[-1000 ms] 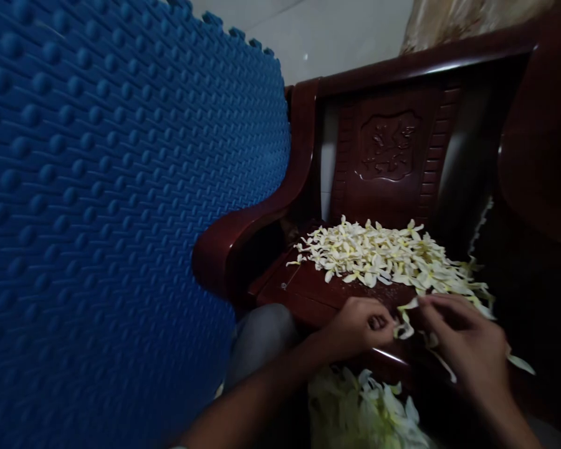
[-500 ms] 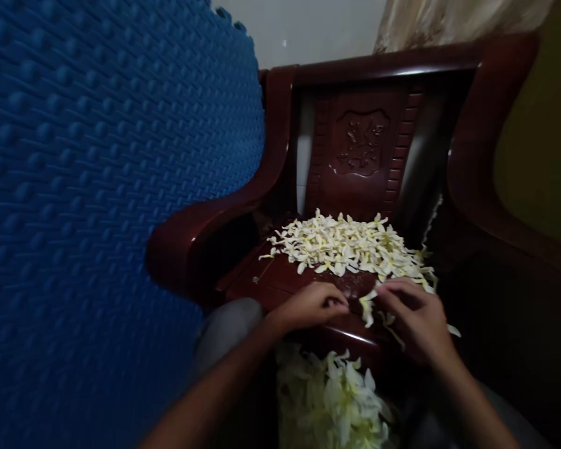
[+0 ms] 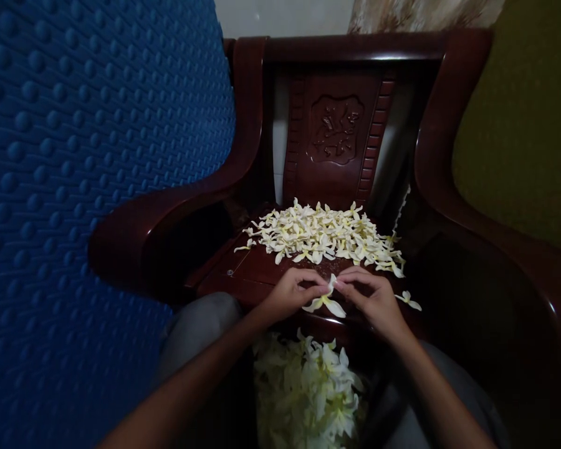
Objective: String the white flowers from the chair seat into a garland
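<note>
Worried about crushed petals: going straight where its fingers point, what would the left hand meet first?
The left hand would probably meet the single flower at its fingertips first, then the right hand; depth is unclear.

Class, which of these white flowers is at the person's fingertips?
The white, yellow-centred flower between the left hand and right hand; the heap of white flowers lies beyond them, one stray white flower to their right, and a white bunch below.

free seat (image 3: 255, 275) left of flower heap (image 3: 320, 232)
</note>
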The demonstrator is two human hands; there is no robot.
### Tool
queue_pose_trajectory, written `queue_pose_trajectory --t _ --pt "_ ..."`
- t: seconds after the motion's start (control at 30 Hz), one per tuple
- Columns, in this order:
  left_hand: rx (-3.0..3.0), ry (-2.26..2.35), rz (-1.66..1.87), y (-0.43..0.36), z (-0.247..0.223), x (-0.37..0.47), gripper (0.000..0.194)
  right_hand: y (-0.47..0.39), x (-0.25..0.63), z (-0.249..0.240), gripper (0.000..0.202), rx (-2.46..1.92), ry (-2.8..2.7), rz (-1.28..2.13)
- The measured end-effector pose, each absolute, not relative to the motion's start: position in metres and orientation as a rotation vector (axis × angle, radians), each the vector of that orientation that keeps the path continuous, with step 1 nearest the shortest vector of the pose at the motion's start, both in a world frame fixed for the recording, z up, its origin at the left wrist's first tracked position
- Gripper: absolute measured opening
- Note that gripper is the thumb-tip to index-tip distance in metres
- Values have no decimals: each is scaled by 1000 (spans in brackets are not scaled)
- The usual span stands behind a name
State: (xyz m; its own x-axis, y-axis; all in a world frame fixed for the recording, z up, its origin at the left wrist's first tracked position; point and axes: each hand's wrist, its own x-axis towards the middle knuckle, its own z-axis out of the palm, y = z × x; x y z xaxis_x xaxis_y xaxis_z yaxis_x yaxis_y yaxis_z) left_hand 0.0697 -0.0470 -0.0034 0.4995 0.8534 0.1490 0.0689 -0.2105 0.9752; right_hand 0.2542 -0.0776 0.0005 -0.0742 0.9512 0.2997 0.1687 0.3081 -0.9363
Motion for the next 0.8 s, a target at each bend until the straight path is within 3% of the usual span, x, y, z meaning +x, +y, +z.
queue_pose_trajectory --t 0.37,0.8 --pt "1254 681 815 -51 -2 74 35 -78 256 -1 19 -1055 -1423 933" --pt "1152 640 759 -54 -3 75 40 -80 248 2 16 -907 -1191 1239"
